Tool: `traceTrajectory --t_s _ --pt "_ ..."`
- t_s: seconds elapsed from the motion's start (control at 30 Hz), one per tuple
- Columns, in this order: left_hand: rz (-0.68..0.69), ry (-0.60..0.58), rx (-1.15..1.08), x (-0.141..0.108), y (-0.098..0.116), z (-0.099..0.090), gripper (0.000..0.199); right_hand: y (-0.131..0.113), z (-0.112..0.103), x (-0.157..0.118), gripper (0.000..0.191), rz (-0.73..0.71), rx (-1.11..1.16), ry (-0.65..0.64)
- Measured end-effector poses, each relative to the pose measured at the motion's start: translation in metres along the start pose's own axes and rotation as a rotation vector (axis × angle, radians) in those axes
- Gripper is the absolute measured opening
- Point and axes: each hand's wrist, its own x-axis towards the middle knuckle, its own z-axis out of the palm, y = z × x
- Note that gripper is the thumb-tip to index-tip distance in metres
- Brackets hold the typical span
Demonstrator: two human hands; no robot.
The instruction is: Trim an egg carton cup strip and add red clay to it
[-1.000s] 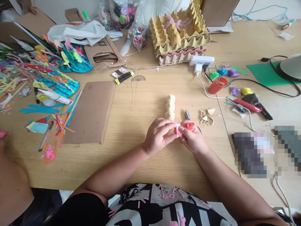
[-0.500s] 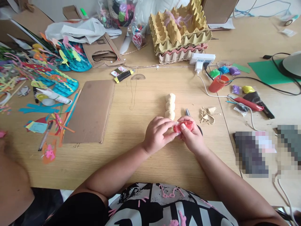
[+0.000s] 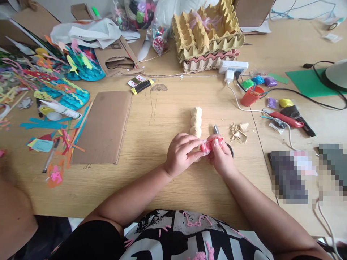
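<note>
A small clear packet of red modelling clay point(image 3: 206, 146) is between my hands, above the table. My left hand point(image 3: 179, 153) pinches its left end, where the clear wrapper shows. Around the other end my right hand point(image 3: 222, 156) is closed, its thumb pressed on the red clay. Just beyond my left hand lies a cream-coloured strip of egg-carton cups point(image 3: 196, 121), its near end partly hidden. Scissors point(image 3: 215, 129) lie under my right hand; only a blade tip and part of a dark handle show.
Carton scraps point(image 3: 239, 133) lie right of the scissors. A cardboard sheet point(image 3: 101, 126) is at left, beside paper strips and a glue bottle point(image 3: 61, 108). Egg trays point(image 3: 208, 54) are stacked behind. A white cable point(image 3: 238, 105) runs past an orange cup point(image 3: 252, 96). Another person's arm point(image 3: 16, 202) is at lower left.
My right thumb has shifted slightly up and right along the packet, and the red clay shows more between my hands. Both hands keep their hold; the view has shifted slightly.
</note>
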Motion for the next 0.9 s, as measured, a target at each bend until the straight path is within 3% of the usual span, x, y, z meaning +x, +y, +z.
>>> traceTrajectory --t_s 0.27,0.4,0.57,0.9 --pt "0.006 -0.010 -0.053 0.000 -0.001 0.003 0.030 -0.005 -0.001 -0.005 0.040 -0.317 -0.390 0.059" --pt "-0.009 -0.027 -0.084 -0.001 0.003 0.003 0.030 -0.008 0.003 -0.009 0.040 -0.396 -0.530 0.089" --pt "-0.043 -0.042 -0.101 -0.001 0.008 0.003 0.029 -0.009 0.006 -0.012 0.043 -0.338 -0.533 0.118" --pt "-0.024 0.015 -0.005 -0.004 0.002 0.000 0.017 -0.015 0.005 -0.004 0.050 -0.167 -0.247 -0.047"
